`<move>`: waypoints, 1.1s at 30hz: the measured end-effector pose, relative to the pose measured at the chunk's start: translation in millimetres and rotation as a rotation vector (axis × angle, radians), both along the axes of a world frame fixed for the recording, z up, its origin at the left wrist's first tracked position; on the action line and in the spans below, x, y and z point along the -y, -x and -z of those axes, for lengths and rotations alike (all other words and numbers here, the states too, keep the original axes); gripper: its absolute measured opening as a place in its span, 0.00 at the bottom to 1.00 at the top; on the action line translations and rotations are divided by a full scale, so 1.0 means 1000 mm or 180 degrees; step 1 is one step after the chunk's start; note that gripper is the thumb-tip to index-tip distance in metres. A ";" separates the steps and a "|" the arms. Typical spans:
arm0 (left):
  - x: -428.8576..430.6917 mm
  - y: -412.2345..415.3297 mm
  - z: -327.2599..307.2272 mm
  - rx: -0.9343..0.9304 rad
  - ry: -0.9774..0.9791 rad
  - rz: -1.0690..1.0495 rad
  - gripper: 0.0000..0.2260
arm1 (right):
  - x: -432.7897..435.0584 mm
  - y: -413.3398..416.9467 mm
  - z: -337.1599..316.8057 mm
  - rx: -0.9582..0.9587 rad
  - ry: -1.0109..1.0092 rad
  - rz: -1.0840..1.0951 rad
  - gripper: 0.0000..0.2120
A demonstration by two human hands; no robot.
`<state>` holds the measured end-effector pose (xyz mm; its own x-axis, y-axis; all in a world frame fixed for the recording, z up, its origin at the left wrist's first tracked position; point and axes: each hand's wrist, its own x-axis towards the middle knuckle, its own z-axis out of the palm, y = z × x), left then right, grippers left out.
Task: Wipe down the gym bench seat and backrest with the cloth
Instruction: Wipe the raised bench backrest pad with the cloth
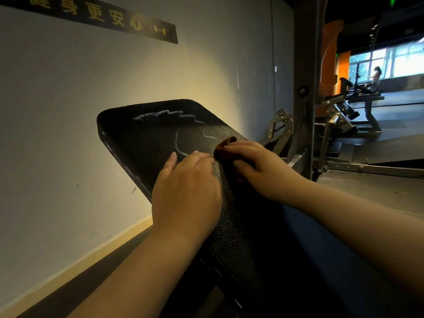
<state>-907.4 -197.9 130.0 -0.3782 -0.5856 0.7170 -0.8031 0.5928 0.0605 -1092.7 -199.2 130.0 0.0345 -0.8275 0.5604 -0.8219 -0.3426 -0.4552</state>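
**Cloth at the backrest's right edge, pale streaks above it**

The black grained backrest point(146, 134) slopes up and away from the person, its rounded top corner towards the wall point(68, 111). The right hand point(257, 166) is curled over a bunched reddish-brown cloth point(223, 150), clamping it against the backrest's right edge about halfway up. The left hand point(187, 187) lies flat on the backrest just beside the cloth, fingers straight and holding nothing; the two hands sit close together, almost touching.

Thin pale streaks point(174, 113) wander across the upper part of the backrest, above both hands, and one runs down to the left fingertips. That is probably where the work lies. The cloth would do better spread wider than this tight wad, then pushed in long overlapping strokes from the right edge across and up through the streaks. Firm pressure should help, since the grain is likely to hold residue. The flat left hand steadies the backrest well, but it covers surface that needs a pass too, so it should shift as the cloth advances.

For room, the left edge and top of the backrest stand free, with open air between them and the wall. The right edge is tighter: a steel upright point(302, 76) and linkages stand near it — a stroke ending there should stop short of the metal.
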 end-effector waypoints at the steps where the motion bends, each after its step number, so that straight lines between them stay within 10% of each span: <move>1: 0.000 0.000 0.000 -0.0027 0.0019 -0.0015 0.18 | 0.004 0.007 -0.001 0.0009 -0.0032 0.0102 0.20; 6: 0.003 0.002 0.003 -0.0156 0.0176 -0.0075 0.18 | 0.028 0.009 -0.007 0.0618 0.0015 0.0819 0.20; 26: -0.010 -0.004 0.000 -0.0598 -0.0190 0.0068 0.12 | -0.065 -0.055 0.033 0.0105 0.0227 -0.0189 0.22; 33: -0.009 -0.003 0.001 -0.0352 -0.0230 0.0023 0.17 | -0.052 -0.017 0.043 0.0959 0.0040 0.0892 0.21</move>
<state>-904.0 -188.9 128.9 -0.3036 -0.6347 0.7106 -0.7848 0.5895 0.1913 -1075.5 -147.6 86.7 -0.3584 -0.7745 0.5213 -0.7148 -0.1315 -0.6869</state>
